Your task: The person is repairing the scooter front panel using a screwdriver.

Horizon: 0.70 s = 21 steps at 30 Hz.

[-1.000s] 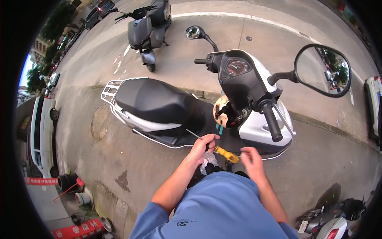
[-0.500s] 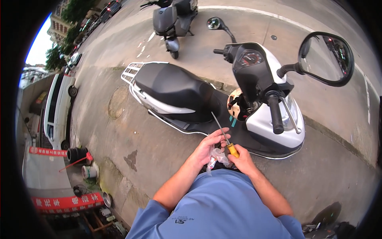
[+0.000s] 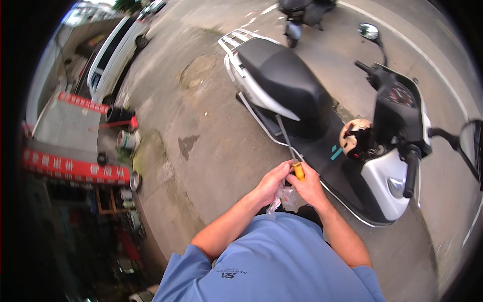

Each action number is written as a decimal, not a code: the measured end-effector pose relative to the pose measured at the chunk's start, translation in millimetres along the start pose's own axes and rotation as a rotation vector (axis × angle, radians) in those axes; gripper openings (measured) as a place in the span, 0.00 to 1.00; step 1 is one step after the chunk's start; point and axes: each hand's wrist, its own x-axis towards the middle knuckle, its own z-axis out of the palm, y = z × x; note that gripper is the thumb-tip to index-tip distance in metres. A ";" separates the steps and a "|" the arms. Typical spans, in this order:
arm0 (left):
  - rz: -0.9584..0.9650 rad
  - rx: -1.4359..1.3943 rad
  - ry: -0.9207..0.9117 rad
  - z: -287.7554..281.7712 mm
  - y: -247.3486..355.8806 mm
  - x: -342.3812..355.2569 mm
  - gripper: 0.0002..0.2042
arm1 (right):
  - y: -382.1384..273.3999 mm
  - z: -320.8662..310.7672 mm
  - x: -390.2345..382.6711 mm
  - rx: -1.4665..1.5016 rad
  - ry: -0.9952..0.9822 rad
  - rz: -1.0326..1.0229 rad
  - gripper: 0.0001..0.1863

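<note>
Holding a yellow-handled screwdriver in my right hand, left hand pinching a small clear bag beneath it, I judge the scooter untouched, work pending.

Red banner sign far left; scooter's dark dashboard screen.

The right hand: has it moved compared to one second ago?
Yes. The right hand has come in toward the left hand; both now meet on the yellow-handled screwdriver, in front of the scooter. The camera turned too.
</note>
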 end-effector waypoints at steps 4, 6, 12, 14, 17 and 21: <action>0.045 -0.218 0.070 -59.2 -1.1 -39.9 0.29 | -5.2 61.3 8.6 0.312 -0.111 0.251 0.06; 0.052 -0.346 0.146 -100.7 -8.5 -61.2 0.31 | -5.6 99.2 11.2 0.374 -0.123 0.248 0.07; 0.222 -0.678 0.244 -198.4 -29.2 -146.1 0.30 | -29.7 221.5 0.2 0.396 -0.310 0.287 0.06; 0.279 -0.721 0.273 -234.3 -39.8 -170.4 0.29 | -37.0 266.5 -4.7 0.304 -0.336 0.249 0.06; 0.315 -0.874 0.388 -295.2 -58.7 -204.5 0.28 | -45.6 331.5 -12.1 0.304 -0.384 0.273 0.08; 0.469 -1.046 0.602 -376.5 -76.2 -260.6 0.27 | -49.2 412.6 -15.3 0.226 -0.636 0.403 0.14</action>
